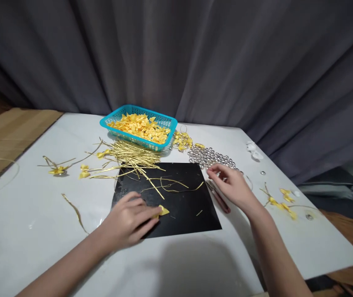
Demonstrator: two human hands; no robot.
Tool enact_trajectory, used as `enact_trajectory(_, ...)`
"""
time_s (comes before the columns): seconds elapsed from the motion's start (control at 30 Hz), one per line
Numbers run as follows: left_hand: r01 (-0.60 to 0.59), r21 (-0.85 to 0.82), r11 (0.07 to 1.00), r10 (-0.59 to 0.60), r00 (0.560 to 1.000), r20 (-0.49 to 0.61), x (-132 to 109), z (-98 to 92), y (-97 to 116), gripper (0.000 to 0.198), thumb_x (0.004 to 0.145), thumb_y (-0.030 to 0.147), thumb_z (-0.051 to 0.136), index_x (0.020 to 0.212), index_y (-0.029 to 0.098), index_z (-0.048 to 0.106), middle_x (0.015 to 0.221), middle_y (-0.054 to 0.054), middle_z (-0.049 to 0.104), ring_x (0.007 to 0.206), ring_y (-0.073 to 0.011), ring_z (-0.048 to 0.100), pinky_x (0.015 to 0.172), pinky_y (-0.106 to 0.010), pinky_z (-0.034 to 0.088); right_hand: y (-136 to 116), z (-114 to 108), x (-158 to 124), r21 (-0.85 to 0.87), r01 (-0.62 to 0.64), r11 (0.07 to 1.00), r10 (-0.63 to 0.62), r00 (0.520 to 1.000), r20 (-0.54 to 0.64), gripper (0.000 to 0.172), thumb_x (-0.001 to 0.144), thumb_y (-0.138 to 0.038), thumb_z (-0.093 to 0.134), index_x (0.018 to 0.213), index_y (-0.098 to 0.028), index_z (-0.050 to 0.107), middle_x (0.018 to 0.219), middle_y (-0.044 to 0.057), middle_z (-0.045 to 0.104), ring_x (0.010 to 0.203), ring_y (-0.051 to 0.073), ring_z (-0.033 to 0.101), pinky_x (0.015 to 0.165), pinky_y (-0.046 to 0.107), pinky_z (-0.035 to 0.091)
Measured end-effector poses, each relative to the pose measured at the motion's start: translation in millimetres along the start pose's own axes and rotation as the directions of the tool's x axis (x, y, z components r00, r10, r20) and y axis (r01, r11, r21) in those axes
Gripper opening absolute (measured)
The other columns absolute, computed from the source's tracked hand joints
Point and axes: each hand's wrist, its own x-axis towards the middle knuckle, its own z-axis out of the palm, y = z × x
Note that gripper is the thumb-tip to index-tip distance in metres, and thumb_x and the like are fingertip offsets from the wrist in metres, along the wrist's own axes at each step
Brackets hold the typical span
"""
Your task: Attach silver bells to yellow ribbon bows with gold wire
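My left hand rests low over a black mat, its fingers closed on a small yellow ribbon bow that shows partly past the fingertips. At the mat's right corner, my right hand is closed, thumb and forefinger together beside a spread of shiny silver beads. Whatever may be between those fingertips is too small to make out. Below the right hand lies a slim tool with a reddish handle. Thin gold strips cross the upper part of the mat.
Behind the mat stands a blue plastic basket of yellow bows. A pile of gold strips lies before it. Finished-looking bow pieces with strips sit at left and right. White scraps lie far right; a grey curtain hangs behind.
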Motion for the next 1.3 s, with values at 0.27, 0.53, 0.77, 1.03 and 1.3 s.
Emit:
enact_trajectory(0.27, 0.365, 0.333, 0.869, -0.43, 0.891, 0.145, -1, -31.9, -42, 0.026, 0.087, 0.027, 0.048, 0.094, 0.019, 0.071, 0.092, -0.008, 0.075, 0.081, -0.0284, 0.067, 0.073, -0.042, 0.038, 13, -16, -21, -0.061, -0.054, 0.997, 0.037, 0.965, -0.261, 0.018, 0.082, -0.034, 0.054, 0.079, -0.018, 0.063, 0.075, 0.004, 0.067, 0.057, 0.015, 0.055, 0.054, 0.026, 0.042)
enact_trajectory(0.53, 0.369, 0.295, 0.881, -0.39, 0.921, 0.014, -3, -1.9, -26, 0.025, 0.089, 0.034, 0.052, 0.098, 0.018, 0.069, 0.087, -0.005, 0.071, 0.078, -0.0223, 0.063, 0.068, -0.035, 0.038, 4, 38, -8, 0.03, 0.18, 0.983, -0.181, 0.982, 0.045, 0.016, 0.084, -0.023, 0.055, 0.093, -0.017, 0.068, 0.082, 0.006, 0.064, 0.059, 0.013, 0.052, 0.057, 0.027, 0.042)
enact_trajectory(0.77, 0.288, 0.372, 0.882, -0.317, 0.948, 0.017, -3, 7.5, -33, 0.026, 0.093, 0.028, 0.046, 0.082, 0.016, 0.066, 0.077, -0.004, 0.067, 0.072, -0.0206, 0.061, 0.063, -0.033, 0.036, 3, 73, 24, 0.091, 0.229, 0.969, -0.243, 0.947, 0.208, 0.007, 0.075, -0.018, 0.069, 0.082, -0.016, 0.069, 0.083, 0.003, 0.06, 0.059, 0.009, 0.048, 0.056, 0.022, 0.04)
enact_trajectory(1.03, 0.252, 0.467, 0.847, -0.284, 0.959, -0.002, -2, 10.8, -38, 0.028, 0.094, 0.025, 0.04, 0.082, 0.013, 0.062, 0.076, -0.008, 0.063, 0.07, -0.025, 0.058, 0.063, -0.035, 0.034, 7, 64, 21, 0.022, 0.246, 0.969, -0.243, 0.937, 0.25, 0.008, 0.086, -0.016, 0.051, 0.084, -0.017, 0.059, 0.089, 0.004, 0.058, 0.075, 0.015, 0.053, 0.067, 0.027, 0.039)
enact_trajectory(1.3, 0.203, 0.391, 0.898, -0.204, 0.978, -0.039, 1, 8.6, -23, 0.021, 0.094, 0.025, 0.041, 0.085, 0.015, 0.057, 0.079, -0.006, 0.064, 0.072, -0.0216, 0.06, 0.064, -0.033, 0.035, -33, 63, 1, 0.059, 0.275, 0.96, -0.281, 0.949, 0.142, 0.022, 0.086, -0.025, 0.055, 0.106, -0.018, 0.054, 0.104, 0.007, 0.062, 0.081, 0.016, 0.057, 0.068, 0.027, 0.041)
